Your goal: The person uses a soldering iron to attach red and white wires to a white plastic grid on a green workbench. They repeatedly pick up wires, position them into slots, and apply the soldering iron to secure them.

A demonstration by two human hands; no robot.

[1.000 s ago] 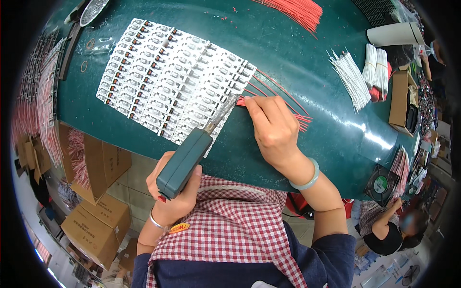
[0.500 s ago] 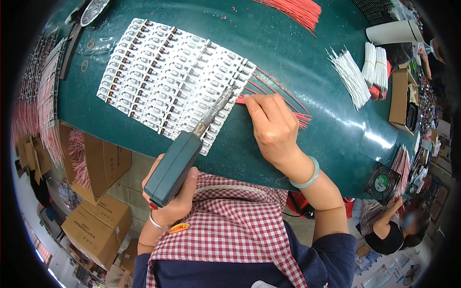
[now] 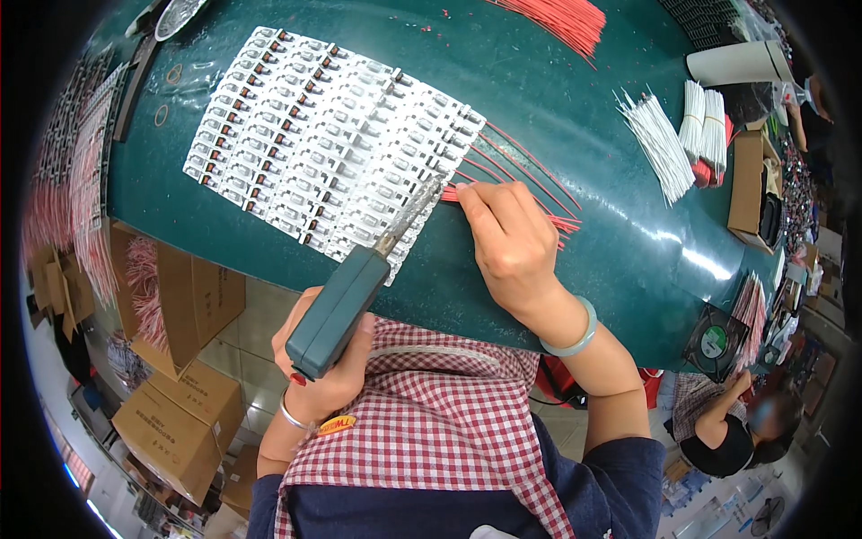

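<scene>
My left hand [image 3: 334,388] is wrapped round a dark green soldering gun [image 3: 338,310]. The gun's long metal tip slants up to the right edge of a white panel [image 3: 296,148] made of rows of small parts, some with dark and orange pieces. Just right of the tip, my right hand [image 3: 516,247] pinches the end of a red wire [image 3: 450,193] against the panel's edge. More red wires [image 3: 530,166] reach from that edge toward the right, passing behind my right hand. The tip's exact contact point is too small to make out.
A bundle of red wires [image 3: 561,22] lies at the far edge of the green table [image 3: 431,310]. White wires [image 3: 658,148] and a cardboard box [image 3: 752,189] are on the right. A black fan [image 3: 714,340] stands near the right front edge. Another person [image 3: 718,422] sits beyond it.
The soldering gun and my left hand have shifted slightly right. The panel has moved a little up and to the right. My right hand has moved slightly down, still pinching a wire.
</scene>
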